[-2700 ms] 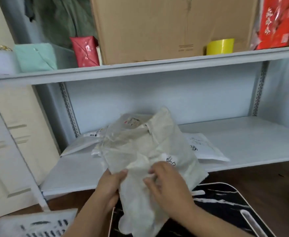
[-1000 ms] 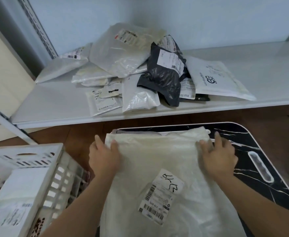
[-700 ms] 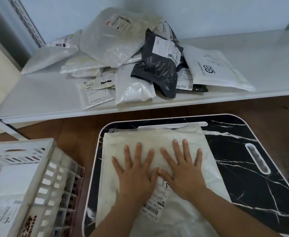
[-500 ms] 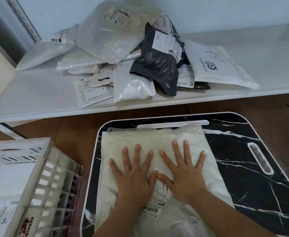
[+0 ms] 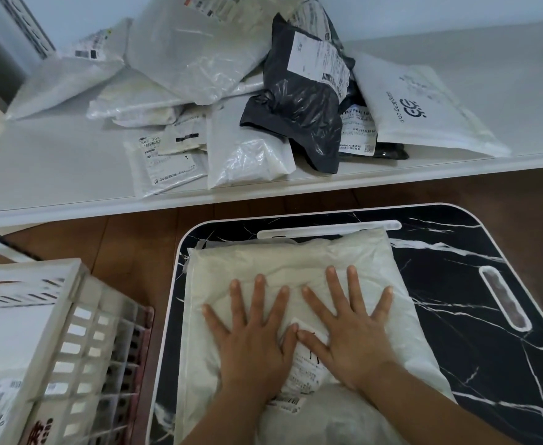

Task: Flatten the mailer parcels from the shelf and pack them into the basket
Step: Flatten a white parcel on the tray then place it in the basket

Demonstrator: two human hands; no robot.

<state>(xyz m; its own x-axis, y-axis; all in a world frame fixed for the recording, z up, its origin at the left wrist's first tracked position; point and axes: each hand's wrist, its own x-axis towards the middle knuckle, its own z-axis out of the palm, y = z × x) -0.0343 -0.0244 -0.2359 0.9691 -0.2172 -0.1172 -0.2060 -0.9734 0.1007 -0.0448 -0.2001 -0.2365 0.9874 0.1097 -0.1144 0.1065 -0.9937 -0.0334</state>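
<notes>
Two hands, left (image 5: 251, 342) and right (image 5: 350, 335), fingers spread flat, pressing wrinkled cream plastic mailer parcel (image 5: 263, 264) on black marbled counter (image 5: 456, 316).

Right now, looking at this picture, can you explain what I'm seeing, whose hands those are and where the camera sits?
The camera is worn on a person's head and looks down at their own hands. The left hand and right hand lie flat, fingers spread, pressing a cream mailer parcel on a black marble-patterned table. Nothing is gripped. Beyond, a white shelf carries a pile of more mailers, one of them a black mailer. At lower left stands a white slatted basket with a parcel already inside.
</notes>
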